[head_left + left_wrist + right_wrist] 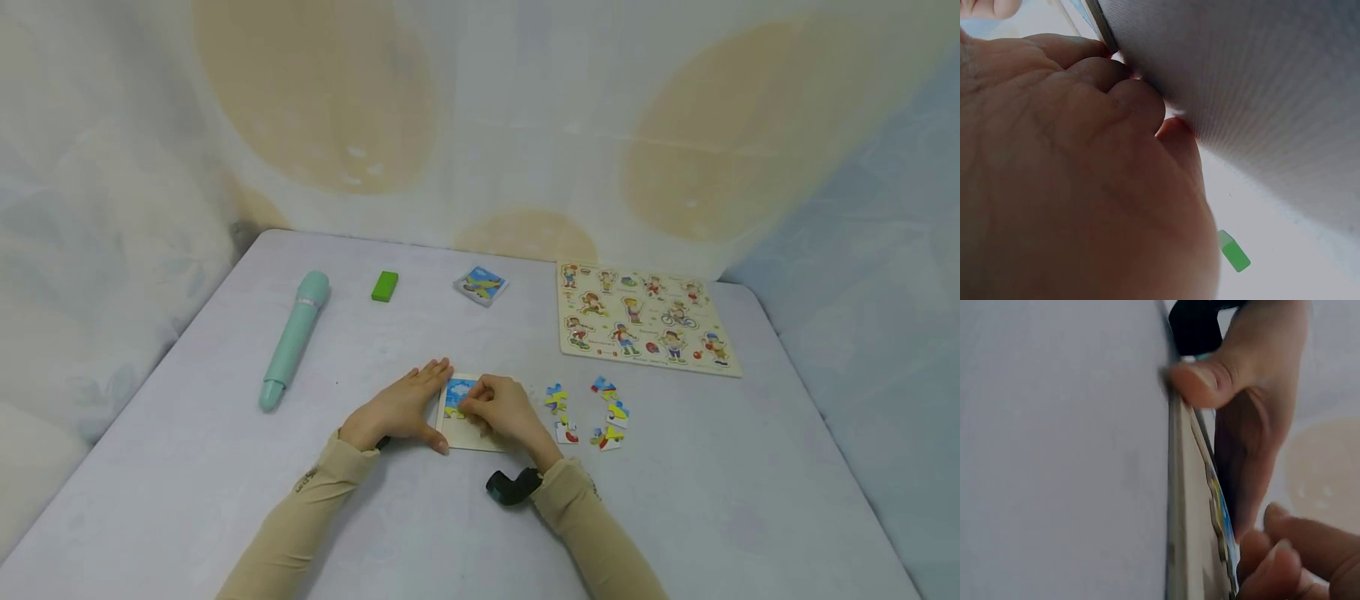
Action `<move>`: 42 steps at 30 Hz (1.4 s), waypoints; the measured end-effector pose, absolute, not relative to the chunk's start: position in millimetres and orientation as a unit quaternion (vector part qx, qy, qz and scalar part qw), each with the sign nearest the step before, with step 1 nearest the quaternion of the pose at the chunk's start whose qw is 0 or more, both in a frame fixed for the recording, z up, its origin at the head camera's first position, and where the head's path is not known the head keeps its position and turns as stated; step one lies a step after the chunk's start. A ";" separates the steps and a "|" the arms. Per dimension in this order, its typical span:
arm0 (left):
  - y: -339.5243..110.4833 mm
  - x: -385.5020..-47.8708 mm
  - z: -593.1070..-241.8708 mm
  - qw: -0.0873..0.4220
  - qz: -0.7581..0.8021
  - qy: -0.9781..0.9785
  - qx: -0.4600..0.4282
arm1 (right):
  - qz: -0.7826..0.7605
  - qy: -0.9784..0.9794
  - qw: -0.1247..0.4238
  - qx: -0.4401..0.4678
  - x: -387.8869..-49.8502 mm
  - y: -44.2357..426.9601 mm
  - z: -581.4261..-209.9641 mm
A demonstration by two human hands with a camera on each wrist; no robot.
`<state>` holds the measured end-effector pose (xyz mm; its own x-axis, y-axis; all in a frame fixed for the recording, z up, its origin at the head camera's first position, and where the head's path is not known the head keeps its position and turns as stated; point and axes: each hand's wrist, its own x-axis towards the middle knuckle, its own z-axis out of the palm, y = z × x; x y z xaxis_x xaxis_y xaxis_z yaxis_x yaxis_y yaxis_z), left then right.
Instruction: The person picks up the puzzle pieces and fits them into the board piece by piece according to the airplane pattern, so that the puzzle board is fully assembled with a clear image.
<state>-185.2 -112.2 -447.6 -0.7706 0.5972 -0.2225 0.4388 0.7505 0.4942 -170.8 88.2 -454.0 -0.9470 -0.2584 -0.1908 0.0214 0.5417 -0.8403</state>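
A small square puzzle board [477, 437] lies on the table, its upper left filled with blue and yellow pieces [454, 398]. Along its left edge rests my left hand [401, 406], fingers extended and thumb at the lower left corner; in the right wrist view that thumb touches the board's edge [1177, 487]. Over the board's upper middle is my right hand [510, 411], thumb and fingertips bent together at the laid pieces. Whether a piece is between those fingertips is hidden. Loose puzzle pieces [556, 398] lie right of the board, with others [617, 414] farther right.
Behind the board lie a picture card [482, 286] and a green block [385, 286]. A mint-green cylindrical object [294, 342] is at the left. At the back right lies a large wooden board with figures [643, 318]. Fabric hangs behind the table.
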 end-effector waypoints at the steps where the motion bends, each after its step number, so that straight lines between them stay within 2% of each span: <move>1: -112.3 -185.2 -447.8 0.187 0.212 0.917 0.282 | -0.486 0.856 0.160 -0.071 -172.3 90.8 -453.4; 6: -113.2 -185.4 -448.8 0.187 0.207 0.919 0.278 | -0.520 0.827 0.197 -0.079 -180.7 107.4 -448.8; 10: -113.3 -185.9 -451.0 0.184 0.203 0.920 0.281 | -0.512 0.831 0.206 -0.070 -186.3 127.9 -442.1; 22: -117.1 -183.0 -449.4 0.191 0.202 0.923 0.267 | -0.464 0.872 0.154 0.001 -194.0 188.7 -433.4; 31: -119.6 -183.9 -450.3 0.186 0.207 0.923 0.266 | -0.410 0.897 0.161 0.026 -195.4 200.8 -434.8; 42: -121.9 -183.7 -449.9 0.187 0.199 0.924 0.268 | -0.349 0.922 0.169 0.009 -191.5 193.4 -433.8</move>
